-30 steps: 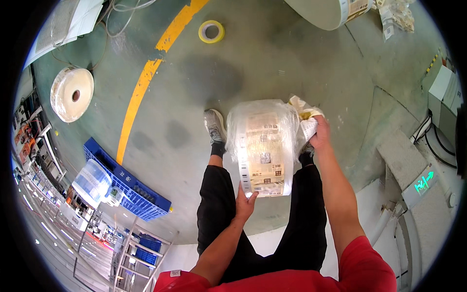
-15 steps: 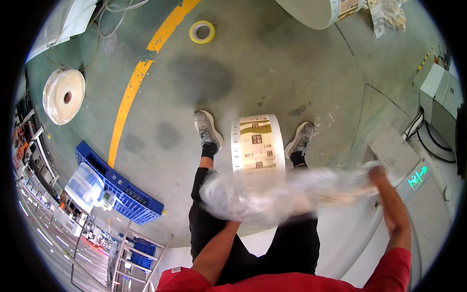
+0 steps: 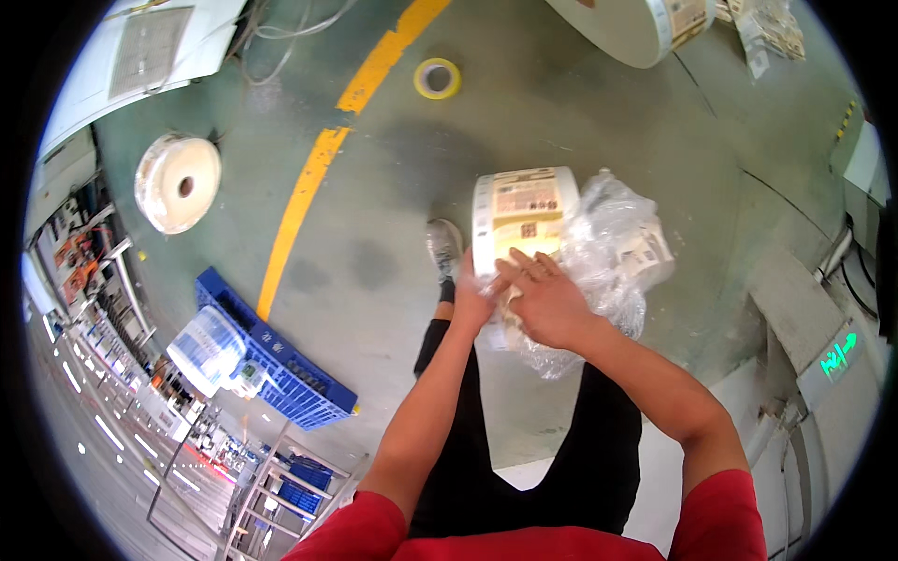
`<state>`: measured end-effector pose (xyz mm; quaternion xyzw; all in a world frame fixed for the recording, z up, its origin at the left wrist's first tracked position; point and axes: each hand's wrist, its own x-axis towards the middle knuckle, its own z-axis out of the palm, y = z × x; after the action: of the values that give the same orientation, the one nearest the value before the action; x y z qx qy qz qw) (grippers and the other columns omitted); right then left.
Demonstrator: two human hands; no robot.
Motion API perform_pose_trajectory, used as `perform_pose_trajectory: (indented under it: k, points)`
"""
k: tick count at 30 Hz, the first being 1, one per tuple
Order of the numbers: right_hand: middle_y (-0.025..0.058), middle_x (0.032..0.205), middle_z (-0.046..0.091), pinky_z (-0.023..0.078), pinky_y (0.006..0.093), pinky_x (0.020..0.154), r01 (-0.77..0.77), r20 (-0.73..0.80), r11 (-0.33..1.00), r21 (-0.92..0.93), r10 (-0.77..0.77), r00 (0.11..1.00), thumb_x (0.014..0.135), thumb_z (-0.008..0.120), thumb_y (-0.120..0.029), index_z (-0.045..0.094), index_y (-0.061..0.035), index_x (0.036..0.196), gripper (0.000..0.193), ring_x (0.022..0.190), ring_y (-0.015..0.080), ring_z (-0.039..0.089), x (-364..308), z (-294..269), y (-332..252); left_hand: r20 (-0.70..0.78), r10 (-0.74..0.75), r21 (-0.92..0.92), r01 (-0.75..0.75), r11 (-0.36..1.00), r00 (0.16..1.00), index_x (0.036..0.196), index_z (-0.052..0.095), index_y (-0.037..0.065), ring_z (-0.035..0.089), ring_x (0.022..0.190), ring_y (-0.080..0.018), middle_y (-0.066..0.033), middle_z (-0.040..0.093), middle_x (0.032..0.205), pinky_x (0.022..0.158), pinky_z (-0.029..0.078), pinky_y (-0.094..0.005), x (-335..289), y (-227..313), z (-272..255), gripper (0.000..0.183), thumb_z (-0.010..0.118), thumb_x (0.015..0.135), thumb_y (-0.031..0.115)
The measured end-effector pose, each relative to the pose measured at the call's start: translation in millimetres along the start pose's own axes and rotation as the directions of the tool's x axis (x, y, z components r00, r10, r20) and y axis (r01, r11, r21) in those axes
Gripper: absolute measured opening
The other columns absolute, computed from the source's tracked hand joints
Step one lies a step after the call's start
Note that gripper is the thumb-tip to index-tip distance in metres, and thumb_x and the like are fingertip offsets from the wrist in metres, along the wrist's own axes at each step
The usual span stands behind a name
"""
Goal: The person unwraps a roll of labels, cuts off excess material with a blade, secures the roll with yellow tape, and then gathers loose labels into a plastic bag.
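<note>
A roll of printed labels (image 3: 527,198), white with yellow and brown print, stands on its edge on the floor in front of me. My left hand (image 3: 475,297) is at the roll's near left side, its fingers blurred and partly hidden. Across the near part of the roll lies my right hand (image 3: 550,304), open, fingers stretched out over the printed surface. Crumpled clear plastic wrap (image 3: 613,224) bunches against the roll's right side and continues beneath my right hand and wrist. A pale printed piece (image 3: 645,248) shows within the wrap.
Yellow tape (image 3: 438,79) lies on the floor ahead. A white wrapped roll (image 3: 178,182) stands far left, near a blue crate (image 3: 276,351) beside a clear-wrapped bundle (image 3: 208,348). A larger label roll (image 3: 617,28) stands at the far right. A green-lit sign (image 3: 839,357) is at right.
The plastic wrap, stretched between my hands in front of the roll, now lies bunched at its right. My right hand has come in from the far right onto the roll; the view has shifted.
</note>
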<state>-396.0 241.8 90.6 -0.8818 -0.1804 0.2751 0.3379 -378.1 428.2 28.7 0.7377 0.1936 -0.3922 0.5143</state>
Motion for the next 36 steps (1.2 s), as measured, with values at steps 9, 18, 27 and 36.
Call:
perform_pose_trajectory:
  k: [9, 18, 27, 36]
  points:
    - [0.0275, 0.117, 0.064, 0.05, 0.0454, 0.094, -0.678, 0.56, 0.635, 0.371, 0.429, 0.708, 0.067, 0.082, -0.022, 0.033, -0.0094, 0.148, 0.095, 0.11, 0.0429, 0.063, -118.1, -61.4, 77.3, -0.131, 0.048, 0.224, -0.017, 0.975, 0.99, 0.14, 0.05, 0.001, 0.067, 0.109, -0.0222, -0.0157, 0.067, 0.124, 0.091, 0.053, -0.0346, 96.0, 85.2, -8.1, 0.064, 0.075, 0.09, 0.032]
    - [0.0198, 0.079, 0.07, 0.05, 0.0442, 0.062, -0.933, -0.025, 0.287, 0.216, 0.957, 0.289, 0.072, 0.072, -0.016, 0.063, 0.003, 0.078, 0.022, 0.072, 0.0276, 0.069, -347.5, -15.0, 361.1, -0.125, 0.181, 0.353, -0.126, 0.927, 0.976, 0.14, 0.05, 0.005, 0.065, 0.114, -0.0334, -0.02, 0.067, 0.124, 0.097, 0.05, -0.0397, 69.0, 61.7, 8.7, 0.065, 0.076, 0.089, 0.035]
    - [0.008, 0.103, 0.07, 0.058, 0.0371, 0.081, 0.03, 0.106, -0.136, 0.99, 0.874, 0.474, 0.097, 0.06, -0.027, 0.065, -0.006, 0.113, 0.027, 0.092, 0.0212, 0.07, -211.6, -63.4, 233.9, -0.066, 0.049, 0.164, -0.038, 0.986, 0.997, 0.146, 0.042, 0.004, 0.064, 0.117, -0.0261, -0.0161, 0.064, 0.127, 0.1, 0.049, -0.038, -109.3, -76.6, 18.5, 0.075, 0.08, 0.084, 0.02]
    - [0.0036, 0.104, 0.068, 0.05, 0.0349, 0.089, -0.861, 0.564, 0.433, 0.269, 0.653, 0.505, 0.085, 0.066, -0.038, 0.072, -0.0096, 0.107, 0.036, 0.098, 0.0196, 0.064, -392.3, -11.1, 177.4, -0.141, -0.254, 0.355, 0.289, 0.889, 0.957, 0.151, 0.035, 0.004, 0.066, 0.113, -0.0375, -0.0219, 0.068, 0.121, 0.092, 0.054, -0.0405, -182.6, -130.3, 17.4, 0.098, 0.09, 0.073, 0.025]
